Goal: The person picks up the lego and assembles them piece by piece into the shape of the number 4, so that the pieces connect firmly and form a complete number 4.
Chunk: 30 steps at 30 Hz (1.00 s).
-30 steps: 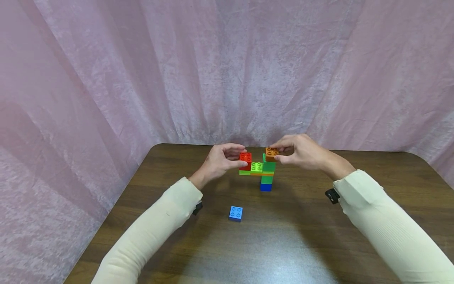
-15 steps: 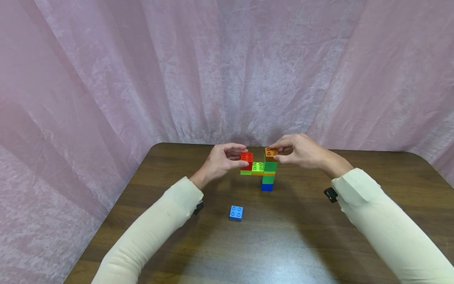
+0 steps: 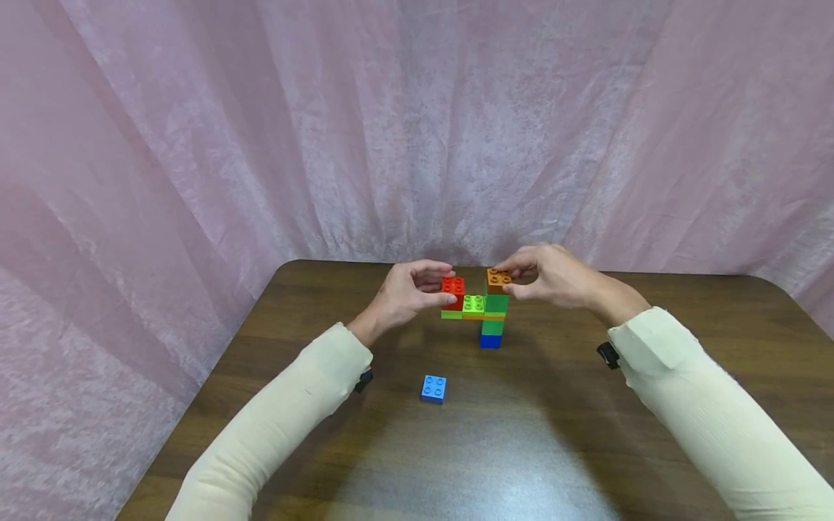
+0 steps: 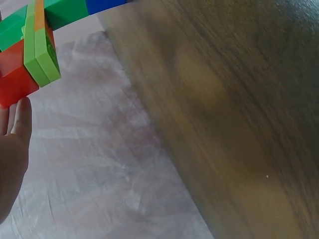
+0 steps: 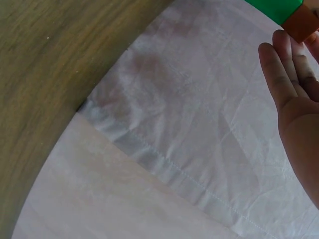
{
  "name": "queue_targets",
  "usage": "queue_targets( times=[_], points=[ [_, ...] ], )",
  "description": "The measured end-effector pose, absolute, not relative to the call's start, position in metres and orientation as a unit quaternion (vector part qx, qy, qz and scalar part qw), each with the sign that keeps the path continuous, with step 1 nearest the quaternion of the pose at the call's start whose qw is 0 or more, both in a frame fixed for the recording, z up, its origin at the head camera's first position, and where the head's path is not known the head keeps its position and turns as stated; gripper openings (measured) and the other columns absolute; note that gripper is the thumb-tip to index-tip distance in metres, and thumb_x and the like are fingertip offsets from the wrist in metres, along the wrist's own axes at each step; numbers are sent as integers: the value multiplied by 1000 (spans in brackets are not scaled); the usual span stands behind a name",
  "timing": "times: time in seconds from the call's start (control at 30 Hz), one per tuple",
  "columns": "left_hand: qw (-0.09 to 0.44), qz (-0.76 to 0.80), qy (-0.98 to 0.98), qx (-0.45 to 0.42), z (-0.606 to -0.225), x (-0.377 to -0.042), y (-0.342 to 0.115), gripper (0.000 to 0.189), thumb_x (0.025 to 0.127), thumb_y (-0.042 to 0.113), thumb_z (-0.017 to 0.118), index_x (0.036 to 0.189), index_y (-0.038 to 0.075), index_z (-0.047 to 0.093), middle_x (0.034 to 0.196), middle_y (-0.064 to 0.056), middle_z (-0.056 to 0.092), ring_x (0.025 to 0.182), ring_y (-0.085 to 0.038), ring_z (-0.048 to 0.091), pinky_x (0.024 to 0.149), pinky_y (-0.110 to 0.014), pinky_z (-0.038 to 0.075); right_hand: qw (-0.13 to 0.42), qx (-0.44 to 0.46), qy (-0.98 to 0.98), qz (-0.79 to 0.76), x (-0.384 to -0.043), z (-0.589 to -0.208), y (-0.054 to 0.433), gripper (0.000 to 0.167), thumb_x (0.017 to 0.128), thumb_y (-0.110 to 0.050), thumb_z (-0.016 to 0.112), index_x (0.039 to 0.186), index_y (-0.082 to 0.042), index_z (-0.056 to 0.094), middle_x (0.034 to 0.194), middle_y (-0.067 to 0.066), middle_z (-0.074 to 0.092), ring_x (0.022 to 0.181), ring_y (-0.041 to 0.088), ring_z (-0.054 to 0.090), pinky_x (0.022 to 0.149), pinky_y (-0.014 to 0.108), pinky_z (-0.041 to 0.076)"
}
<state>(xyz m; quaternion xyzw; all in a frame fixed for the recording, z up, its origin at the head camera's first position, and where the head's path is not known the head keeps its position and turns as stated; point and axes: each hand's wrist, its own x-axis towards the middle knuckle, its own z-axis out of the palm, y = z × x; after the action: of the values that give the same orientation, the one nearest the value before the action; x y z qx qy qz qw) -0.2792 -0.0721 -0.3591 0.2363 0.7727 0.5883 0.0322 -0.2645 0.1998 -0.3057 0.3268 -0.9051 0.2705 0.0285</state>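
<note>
In the head view my left hand [image 3: 410, 293] holds a red toy brick [image 3: 452, 292] between thumb and fingers. That brick sits at the left end of a lime green layer [image 3: 473, 304], over a thin orange plate [image 3: 473, 317]. Under the layer's right end stand a green brick [image 3: 492, 328] and a dark blue brick [image 3: 491, 341]. A taller green brick [image 3: 496, 303] rises above that end. My right hand [image 3: 550, 276] pinches an orange brick [image 3: 499, 281] on top of it. Both wrist views show only part of the bricks [image 4: 42, 55], [image 5: 300, 23] at the edge.
A loose light blue brick [image 3: 433, 388] lies on the brown wooden table [image 3: 521, 434], nearer to me than the built piece. Behind the table's far edge hangs a pink curtain [image 3: 417, 130].
The built piece has shifted very slightly to the right, bringing the tall green brick more squarely beneath the orange one. Both hands keep their holds and have hardly moved.
</note>
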Motion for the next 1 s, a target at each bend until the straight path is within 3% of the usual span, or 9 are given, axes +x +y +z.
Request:
queue_targets(
  times=[0.53,1.0],
  points=[
    [34,582,778,233,-356,-275,-73,43,83,-4,78,124,-5,66,122,-17,68,110,-28,67,93,-32,54,37,349,-899,261,-266,-304,199,28,85,-7,75,113,-2,75,98,4,70,89,21,65,78,40,55],
    [29,588,773,236,-355,-274,-71,41,83,-5,78,123,-6,66,122,-19,68,110,-30,67,93,-33,54,71,365,-892,256,-263,-311,199,27,86,-7,76,111,1,73,100,7,71,91,26,67,82,46,55]
  ],
)
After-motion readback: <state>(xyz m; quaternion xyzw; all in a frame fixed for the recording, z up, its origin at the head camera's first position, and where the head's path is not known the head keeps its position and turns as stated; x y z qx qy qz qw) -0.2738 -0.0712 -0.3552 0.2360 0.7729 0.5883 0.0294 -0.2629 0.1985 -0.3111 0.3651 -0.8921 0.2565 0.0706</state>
